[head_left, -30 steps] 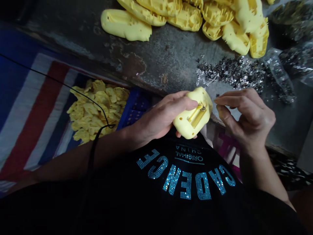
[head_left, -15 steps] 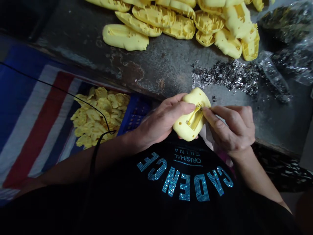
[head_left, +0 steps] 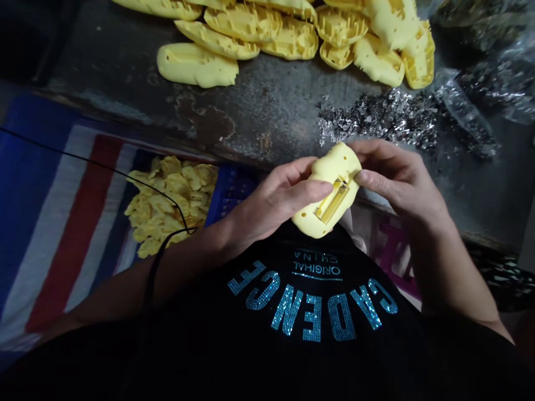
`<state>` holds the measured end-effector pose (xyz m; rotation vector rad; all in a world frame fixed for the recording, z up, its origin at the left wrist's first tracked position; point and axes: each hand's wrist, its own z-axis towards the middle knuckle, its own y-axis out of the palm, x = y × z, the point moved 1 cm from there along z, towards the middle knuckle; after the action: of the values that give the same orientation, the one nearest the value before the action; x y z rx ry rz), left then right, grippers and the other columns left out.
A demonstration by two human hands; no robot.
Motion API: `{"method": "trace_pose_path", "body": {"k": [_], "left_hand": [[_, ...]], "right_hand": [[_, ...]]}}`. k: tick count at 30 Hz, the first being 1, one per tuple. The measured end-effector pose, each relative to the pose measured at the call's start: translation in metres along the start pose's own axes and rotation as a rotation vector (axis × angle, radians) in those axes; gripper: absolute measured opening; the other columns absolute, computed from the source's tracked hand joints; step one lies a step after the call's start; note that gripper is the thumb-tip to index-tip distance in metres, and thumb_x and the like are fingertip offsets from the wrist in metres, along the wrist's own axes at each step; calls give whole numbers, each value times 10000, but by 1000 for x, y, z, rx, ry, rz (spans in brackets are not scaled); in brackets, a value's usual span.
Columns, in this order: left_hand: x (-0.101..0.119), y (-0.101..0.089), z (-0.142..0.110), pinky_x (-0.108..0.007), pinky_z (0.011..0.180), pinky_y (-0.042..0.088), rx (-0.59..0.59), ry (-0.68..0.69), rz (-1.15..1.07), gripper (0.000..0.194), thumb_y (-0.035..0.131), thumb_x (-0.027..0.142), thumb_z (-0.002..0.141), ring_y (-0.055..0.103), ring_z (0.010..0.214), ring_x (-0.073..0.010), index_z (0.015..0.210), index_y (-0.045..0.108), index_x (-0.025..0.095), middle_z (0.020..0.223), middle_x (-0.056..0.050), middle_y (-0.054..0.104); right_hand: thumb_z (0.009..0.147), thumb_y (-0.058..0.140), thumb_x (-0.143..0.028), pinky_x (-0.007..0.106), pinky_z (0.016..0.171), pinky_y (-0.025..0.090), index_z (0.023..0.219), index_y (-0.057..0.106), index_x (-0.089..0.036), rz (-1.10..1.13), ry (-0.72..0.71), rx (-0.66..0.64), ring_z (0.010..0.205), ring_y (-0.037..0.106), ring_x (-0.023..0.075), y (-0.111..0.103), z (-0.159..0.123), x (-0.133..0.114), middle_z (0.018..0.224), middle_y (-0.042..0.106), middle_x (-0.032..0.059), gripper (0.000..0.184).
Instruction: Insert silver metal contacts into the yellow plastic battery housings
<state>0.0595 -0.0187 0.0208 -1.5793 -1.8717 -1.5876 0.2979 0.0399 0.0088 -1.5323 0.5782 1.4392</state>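
Between the two hands, in front of the person's chest and near the tabletop's (head_left: 137, 78) near edge, a yellow plastic casing (head_left: 330, 170) is held aslant with its slotted face up. The left hand (head_left: 278, 197) has its fingers clamped on the casing from the left side, thumb laid across the upper face so that its tip lies at the border of the long slot (head_left: 334, 205), the other fingers mostly hidden underneath. Small metal parts glint at the slot's upper end, too small to make out well. The right hand (head_left: 403, 178) meets the casing's right edge with its thumb, while its forefinger passes behind the upper right rim; whether these fingers pinch the casing or merely touch it, I cannot tell. Just beyond the right hand, a heap of small shiny metal pieces (head_left: 380, 120) is spread on the tabletop, with clear plastic bags (head_left: 474, 117) to its right. Farther back lie more yellow shells (head_left: 246, 25), several overlapping. Left of the person, yellow pieces (head_left: 171, 195) are heaped between a striped cloth (head_left: 75, 223) and some blue plastic (head_left: 232, 186), and a black cable (head_left: 121, 171) runs across them.
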Motion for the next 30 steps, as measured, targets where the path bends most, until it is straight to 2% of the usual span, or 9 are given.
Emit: {"method": "trace_pose_path", "body": {"k": [1,3,6,9,11,14,17,22,30], "left_hand": [[1,-1,3,-261,659,667,-1,-3,-1,309,830,341,935,780,758,-175,1176,706,192,978,-43,819],[1,-5,8,-254,560,634,-11,3,15,319,825,411,931,771,685,-183,1117,675,200,934,-48,814],[0,-11,11,-239,487,586,26,68,105,407,798,533,969,776,633,-193,1166,612,229,942,-44,819],[-4,-15,6,-236,564,620,108,171,239,481,814,486,993,775,710,-176,1347,611,231,1078,-60,833],[-7,-16,3,-218,568,595,130,225,350,462,815,423,1007,737,717,-152,1401,668,232,1110,-51,829],[-10,-16,0,-223,542,543,167,286,501,422,797,381,1029,680,661,-128,1432,739,273,1079,-13,827],[-9,-14,-1,-238,574,548,181,331,611,466,808,385,1029,705,727,-152,1475,747,267,1138,-21,838],[-4,-5,-2,-234,694,606,161,376,740,494,763,459,1064,784,1020,-219,1494,737,217,1250,-63,844],[-5,-5,-4,-288,748,683,135,425,931,482,651,389,1091,816,1003,-227,1523,692,179,1190,-78,852]], "right_hand": [[975,868,-554,340,689,657,1353,791,-280,98,46,-61,819,768,186,0,3,3,1086,864,51,473],[960,884,-556,302,610,625,1312,788,-264,226,91,-67,720,726,160,3,6,10,988,850,28,467],[932,913,-553,261,529,576,1268,765,-282,302,89,85,666,689,141,11,1,20,945,825,0,456],[938,902,-563,238,502,557,1271,742,-289,304,75,200,672,692,137,19,-9,28,957,813,-5,459],[959,874,-581,250,543,594,1330,723,-292,267,64,189,741,737,154,21,-15,31,1018,822,10,494],[956,873,-599,323,727,693,1468,659,-316,139,36,126,994,812,212,18,-20,30,1238,829,59,623],[948,878,-615,370,844,714,1545,604,-332,31,33,108,1133,808,245,13,-21,28,1346,804,78,715],[943,878,-634,373,855,713,1529,610,-336,39,65,98,1113,803,240,15,-21,23,1305,795,46,710],[810,1013,-570,382,866,715,1484,678,-360,133,151,142,1072,765,252,18,-22,14,1202,774,23,782]]}}
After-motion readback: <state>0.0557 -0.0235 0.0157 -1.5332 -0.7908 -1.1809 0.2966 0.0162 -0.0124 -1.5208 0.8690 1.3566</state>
